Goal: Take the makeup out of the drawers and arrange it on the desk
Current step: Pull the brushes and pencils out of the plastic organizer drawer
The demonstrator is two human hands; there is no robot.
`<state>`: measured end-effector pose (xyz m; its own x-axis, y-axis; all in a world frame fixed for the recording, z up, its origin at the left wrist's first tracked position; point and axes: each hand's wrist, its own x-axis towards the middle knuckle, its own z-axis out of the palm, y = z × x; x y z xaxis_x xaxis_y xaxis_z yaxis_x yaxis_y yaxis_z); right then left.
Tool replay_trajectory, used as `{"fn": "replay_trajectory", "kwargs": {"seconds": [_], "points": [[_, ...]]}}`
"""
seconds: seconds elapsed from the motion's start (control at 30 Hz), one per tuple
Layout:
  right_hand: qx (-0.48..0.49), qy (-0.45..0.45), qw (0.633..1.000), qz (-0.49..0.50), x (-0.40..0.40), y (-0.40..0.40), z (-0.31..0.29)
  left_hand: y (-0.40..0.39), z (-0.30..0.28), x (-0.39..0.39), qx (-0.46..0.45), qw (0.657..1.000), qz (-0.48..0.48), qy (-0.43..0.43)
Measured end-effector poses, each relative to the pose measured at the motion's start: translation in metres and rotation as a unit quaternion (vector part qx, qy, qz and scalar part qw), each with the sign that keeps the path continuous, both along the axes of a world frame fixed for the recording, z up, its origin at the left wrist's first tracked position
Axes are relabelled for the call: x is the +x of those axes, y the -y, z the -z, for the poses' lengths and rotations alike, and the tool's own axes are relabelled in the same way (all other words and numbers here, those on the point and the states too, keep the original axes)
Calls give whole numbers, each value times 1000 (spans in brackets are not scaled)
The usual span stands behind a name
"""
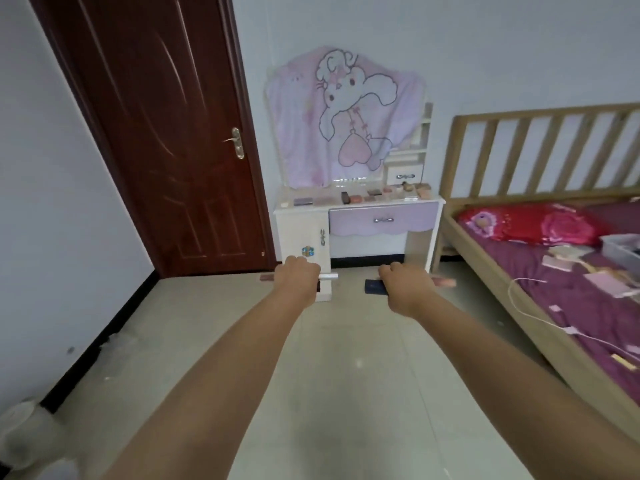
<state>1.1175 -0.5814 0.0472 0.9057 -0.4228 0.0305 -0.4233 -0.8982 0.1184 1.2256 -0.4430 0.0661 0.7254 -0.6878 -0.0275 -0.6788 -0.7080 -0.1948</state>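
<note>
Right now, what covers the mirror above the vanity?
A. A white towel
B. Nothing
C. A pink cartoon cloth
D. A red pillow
C: a pink cloth printed with a long-eared cartoon figure hangs above the vanity, draped over where the mirror would be.

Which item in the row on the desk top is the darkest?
The small upright black item near the middle of the desk top; the palettes on either side of it are flat and pink, purple or tan.

The white and lilac vanity bench stands against the back wall, between the dark red wooden door on its left and the slatted wooden bed on its right. Flat makeup cases lie in a row on the bench top, below the pink cartoon cloth.
</note>
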Motion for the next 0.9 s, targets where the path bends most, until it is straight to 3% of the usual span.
{"fn": "replay_trajectory", "kwargs": {"seconds": [0.37,0.63,0.9], "points": [[-11,64,998,-17,196,212,17,205,34,196,-54,998,-15,-33],[4,54,996,-72,374,315,30,298,41,368,-63,996,-43,-54],[-4,38,999,-15,559,417,28,391,38,567,-59,997,-19,-38]]}}
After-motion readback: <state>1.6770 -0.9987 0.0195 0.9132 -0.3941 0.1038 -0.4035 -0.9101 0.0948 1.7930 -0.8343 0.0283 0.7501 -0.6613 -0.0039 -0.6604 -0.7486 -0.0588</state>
